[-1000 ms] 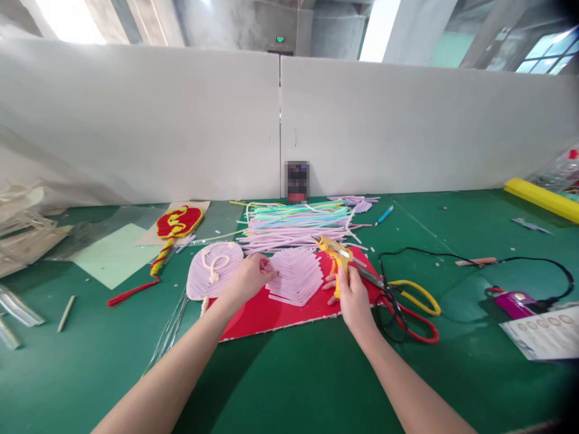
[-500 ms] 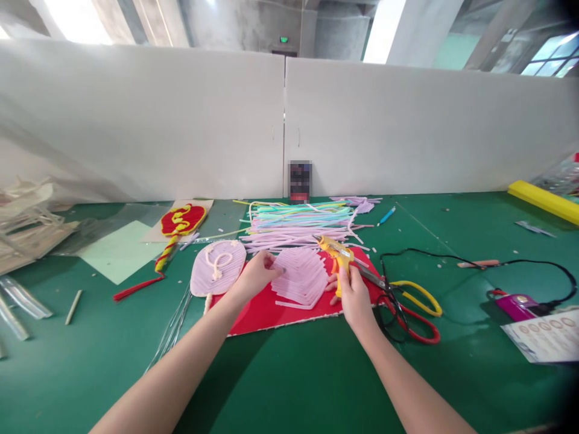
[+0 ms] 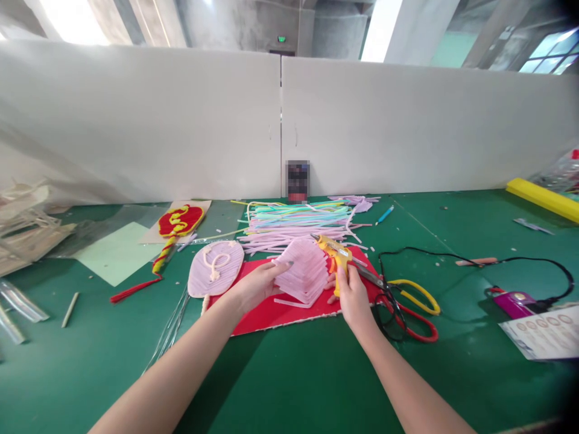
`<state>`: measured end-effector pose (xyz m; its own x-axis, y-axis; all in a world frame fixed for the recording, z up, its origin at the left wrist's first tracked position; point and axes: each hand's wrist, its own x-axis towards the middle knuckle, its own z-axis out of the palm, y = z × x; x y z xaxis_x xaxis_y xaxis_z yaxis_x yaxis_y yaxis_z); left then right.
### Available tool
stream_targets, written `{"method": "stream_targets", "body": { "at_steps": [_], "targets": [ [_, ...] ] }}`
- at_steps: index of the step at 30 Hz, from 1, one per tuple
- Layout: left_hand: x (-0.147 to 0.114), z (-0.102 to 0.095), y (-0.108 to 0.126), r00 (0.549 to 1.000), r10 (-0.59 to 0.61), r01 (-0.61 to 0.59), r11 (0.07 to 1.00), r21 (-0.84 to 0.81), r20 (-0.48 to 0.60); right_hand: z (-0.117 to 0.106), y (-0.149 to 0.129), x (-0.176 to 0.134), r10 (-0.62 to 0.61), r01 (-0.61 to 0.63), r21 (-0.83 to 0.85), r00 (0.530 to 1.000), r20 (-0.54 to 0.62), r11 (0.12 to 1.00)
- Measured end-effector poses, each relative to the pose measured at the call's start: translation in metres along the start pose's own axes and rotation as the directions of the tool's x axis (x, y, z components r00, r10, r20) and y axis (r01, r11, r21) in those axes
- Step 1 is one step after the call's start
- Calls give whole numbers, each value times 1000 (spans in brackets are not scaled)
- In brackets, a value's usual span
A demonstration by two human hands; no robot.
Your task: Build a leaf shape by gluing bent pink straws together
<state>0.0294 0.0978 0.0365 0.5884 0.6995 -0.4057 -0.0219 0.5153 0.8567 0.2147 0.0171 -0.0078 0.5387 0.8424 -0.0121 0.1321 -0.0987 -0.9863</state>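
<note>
My left hand (image 3: 266, 280) grips the left edge of a pink panel (image 3: 302, 271) made of pipe cleaners laid side by side, thumb on top and fingers beneath. The panel is tilted up a little over a red board (image 3: 262, 319). In my right hand (image 3: 349, 292) is a yellow glue gun (image 3: 337, 253), its nozzle pointing up and left by the panel's upper right corner. Some right-hand fingers lie hidden behind the glue gun's handle. A loose pink strip (image 3: 292, 302) lies below the panel. Left of it rests a finished-looking pink fan shape (image 3: 216, 270) with a cream cord loop.
Behind lies a pile of coloured pipe cleaners (image 3: 298, 220). Scissors (image 3: 414, 298) and a black cord (image 3: 382, 325) sit close to my right hand. A red and yellow fan (image 3: 181, 222) is at left, thin wires (image 3: 174, 322) nearer. A purple device (image 3: 515, 303) stands right.
My left hand has slid its fingers under the panel's left edge and lifted it slightly, thumb now on top. The right hand with the glue gun has barely moved.
</note>
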Motion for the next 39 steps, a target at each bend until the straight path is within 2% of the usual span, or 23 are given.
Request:
{"method": "stream_targets", "body": {
  "at_steps": [6,10,17,19,24,28,32,36,39],
  "targets": [
    [0,2,-8,986,19,-7,997,-73,167,-1,1,0,4,-3,-7,1000,7,1000],
    [-3,3,-13,962,42,-29,998,-54,269,-1,1,1,17,-16,-28,1000,16,999],
    [-5,10,-17,939,27,-8,998,-55,344,-2,1,1,22,-22,-11,1000,20,1000],
    [-4,12,-20,948,11,16,997,-80,319,-2,1,1,20,-20,-5,1000,13,1000],
    [-1,17,-23,989,-49,72,983,-170,138,-1,1,1,20,-20,37,1000,6,999],
    [2,16,-19,1000,-22,21,967,-253,-4,-3,-2,-2,-8,8,64,1000,-3,998],
    [1,10,-7,994,10,-48,939,-339,-112,-9,-10,-7,-99,97,-40,993,-59,994],
    [-7,9,12,987,22,-95,880,-466,-159,-14,-21,-13,-200,187,-137,976,-89,973],
    [-13,14,20,983,32,-127,828,-546,-180,-14,-25,-18,-303,263,-265,945,-122,928]
  ]
}}
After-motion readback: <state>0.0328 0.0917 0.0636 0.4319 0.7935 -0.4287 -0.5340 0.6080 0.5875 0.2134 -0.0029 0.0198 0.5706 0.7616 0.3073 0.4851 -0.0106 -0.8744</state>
